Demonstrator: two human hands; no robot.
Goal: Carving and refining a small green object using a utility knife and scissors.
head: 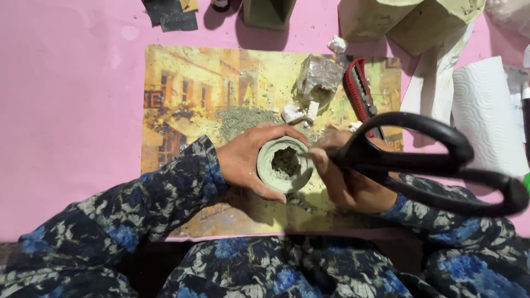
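Right now the left hand [243,163] is cupping a round green mould [284,164] from its left side, fingers wrapped closed around its wall, hollow mouth facing up over the picture mat [176,94]. Directly to its right, the right hand [345,179] is gripping black scissors [419,163] — fingers closed near the blades — long axis lying left-right, tip touching the mould's rim and handles trailing away rightward.

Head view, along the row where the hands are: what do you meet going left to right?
Left hand → round grey-green hollow clay cylinder it grips → right hand → big black-handled scissors it holds, tip at the cylinder → white paper towel sheet on the pink table.
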